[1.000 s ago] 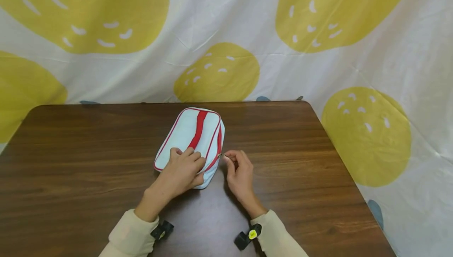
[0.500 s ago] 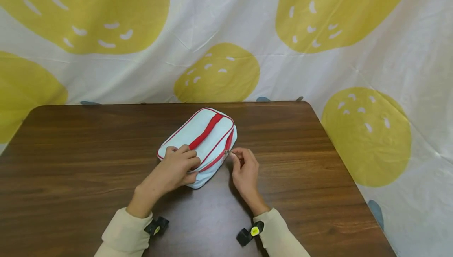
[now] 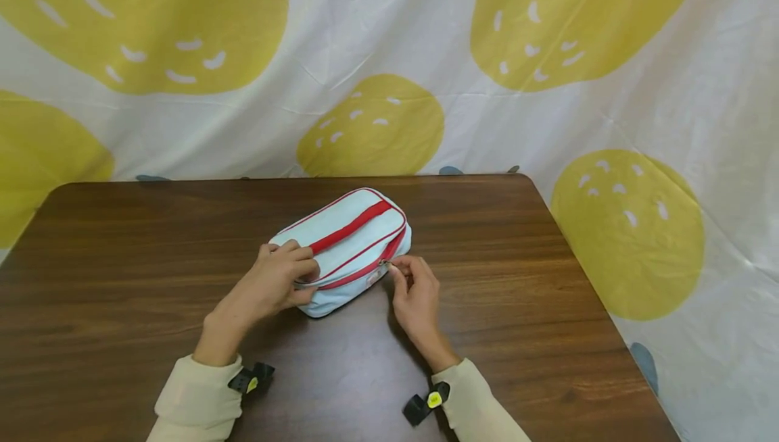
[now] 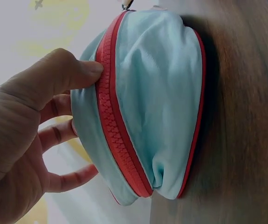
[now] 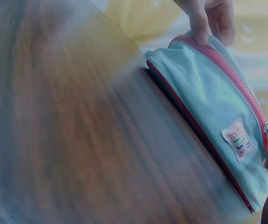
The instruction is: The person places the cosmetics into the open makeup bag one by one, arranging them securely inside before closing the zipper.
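Note:
A pale blue pouch [image 3: 331,224] with red piping and a red strap [image 3: 349,228] lies slantwise on the table. My left hand [image 3: 274,278] grips its near left end, the thumb at the red zipper [image 4: 111,119] and the fingers over the top. Along the stretch seen in the left wrist view, the zipper teeth are meshed. At the pouch's right side my right hand [image 3: 418,301] pinches the small metal zipper pull [image 3: 384,263] between thumb and forefinger. A little label with coloured letters [image 5: 238,139] shows on the side below the zipper.
The dark wooden table [image 3: 517,307] has rounded far corners. Behind its far edge hangs a white curtain [image 3: 517,131] with large yellow fruit prints. Black wrist cameras are strapped at both cream sleeves [image 3: 197,395].
The pouch has turned clockwise, its far end swinging right and its near end left. My left hand moved left with it, while my right hand kept its pinch on the pull.

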Demonstrator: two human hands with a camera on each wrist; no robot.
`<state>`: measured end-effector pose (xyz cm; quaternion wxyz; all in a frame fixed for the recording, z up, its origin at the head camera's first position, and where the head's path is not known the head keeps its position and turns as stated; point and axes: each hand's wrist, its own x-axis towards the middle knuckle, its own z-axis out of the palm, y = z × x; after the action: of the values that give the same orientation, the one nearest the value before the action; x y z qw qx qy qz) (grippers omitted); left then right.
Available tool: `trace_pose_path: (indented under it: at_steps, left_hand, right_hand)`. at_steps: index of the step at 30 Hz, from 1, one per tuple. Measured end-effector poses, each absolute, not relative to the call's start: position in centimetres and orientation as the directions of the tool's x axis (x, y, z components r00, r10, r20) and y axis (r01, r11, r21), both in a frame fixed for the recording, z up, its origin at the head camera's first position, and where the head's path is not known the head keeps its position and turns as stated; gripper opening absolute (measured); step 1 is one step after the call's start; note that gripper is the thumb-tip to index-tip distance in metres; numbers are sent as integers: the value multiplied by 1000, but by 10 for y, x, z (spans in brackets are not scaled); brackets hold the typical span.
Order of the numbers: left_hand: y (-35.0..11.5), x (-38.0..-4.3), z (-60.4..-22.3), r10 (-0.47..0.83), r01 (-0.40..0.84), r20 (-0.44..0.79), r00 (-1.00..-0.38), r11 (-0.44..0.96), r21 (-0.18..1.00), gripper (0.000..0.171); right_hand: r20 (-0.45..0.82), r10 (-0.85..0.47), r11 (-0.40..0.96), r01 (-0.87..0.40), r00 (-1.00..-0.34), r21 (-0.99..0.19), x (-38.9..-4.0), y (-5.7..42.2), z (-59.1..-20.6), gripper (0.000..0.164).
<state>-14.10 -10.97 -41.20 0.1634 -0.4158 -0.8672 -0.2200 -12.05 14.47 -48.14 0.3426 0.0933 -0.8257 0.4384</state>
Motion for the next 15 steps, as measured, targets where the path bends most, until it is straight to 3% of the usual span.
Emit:
trace_pose_path:
  at_steps: [10,15]
  left_hand:
    - [-119,-145,-414,634,795,491,-597,550,257,17]
    - [-126,-145,-416,605,773,491,-627,560,298,20]
  right_hand:
    - [650,152,589,-460,-745,-664,-122,138,-480,8]
    - [649,163,589,-455,-743,-668,-120,138,-480,9]
